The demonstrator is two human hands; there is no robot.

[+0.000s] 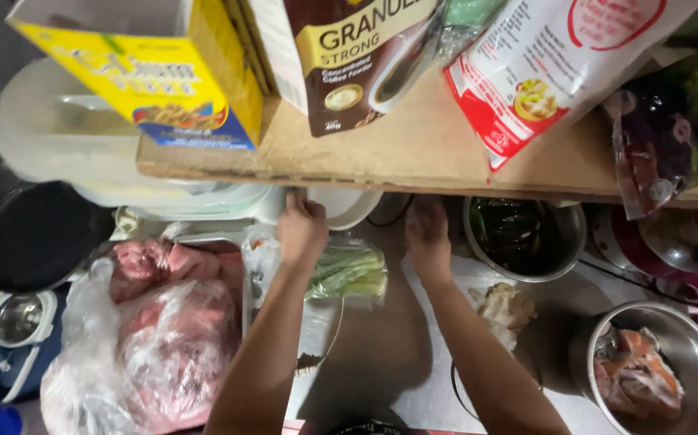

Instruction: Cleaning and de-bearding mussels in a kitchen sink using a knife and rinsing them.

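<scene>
While a yellow box [151, 76] sits shelved above, left hand [301, 228] touches a white bowl [347, 206], right hand [427, 239] empty, fingers loosely curled.

Two bare forearms enter from the near edge of the scene, one left of centre and one right of centre, and both run away toward the far side. No sleeve, cuff or glove covers either arm as far as the view reaches. The left hand [301, 229] is bare, with no ring, watch or band visible on its fingers or wrist. The right hand [427, 239] is likewise bare and unadorned, though slightly blurred, so fine detail on its fingers cannot be told
</scene>
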